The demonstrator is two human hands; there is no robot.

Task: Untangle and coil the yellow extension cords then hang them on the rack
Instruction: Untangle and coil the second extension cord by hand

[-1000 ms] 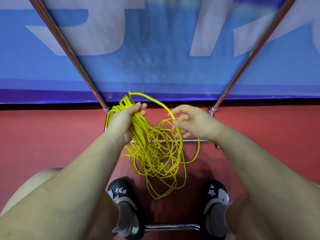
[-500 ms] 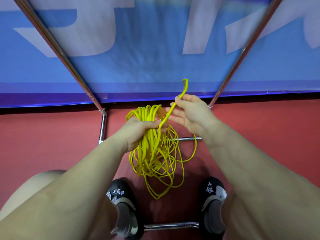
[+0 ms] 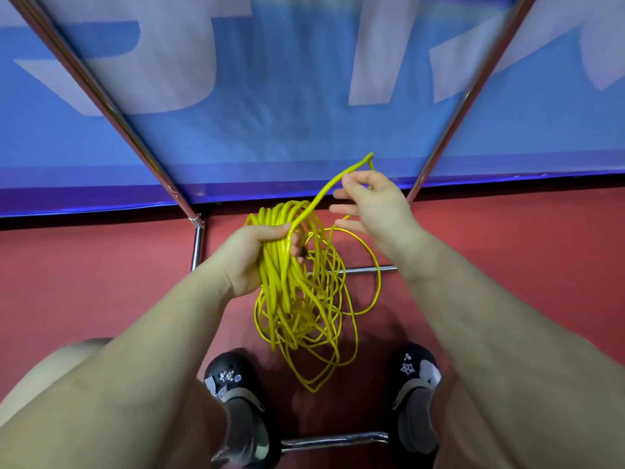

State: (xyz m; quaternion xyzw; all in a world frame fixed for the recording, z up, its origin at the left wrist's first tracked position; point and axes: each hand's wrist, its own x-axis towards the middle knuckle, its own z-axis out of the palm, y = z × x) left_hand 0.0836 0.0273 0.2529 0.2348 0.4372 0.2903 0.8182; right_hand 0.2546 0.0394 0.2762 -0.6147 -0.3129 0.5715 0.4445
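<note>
**Cord bundle held over the rack's base**

While the left hand (image 3: 248,262) clenched a thick bunch of yellow cord (image 3: 287,282) loops, the right hand (image 3: 372,206) pinched a single strand between thumb and fingers and held it up and away from the bunch. The remaining loops hung tangled below the left hand's grip, above the red floor (image 3: 84,282), between two dark shoes (image 3: 236,401). The chrome rack (image 3: 135,137) stood just beyond the hands, its slanted poles rising in front of a blue banner (image 3: 287,96), its low crossbar behind the dangling cord
</note>
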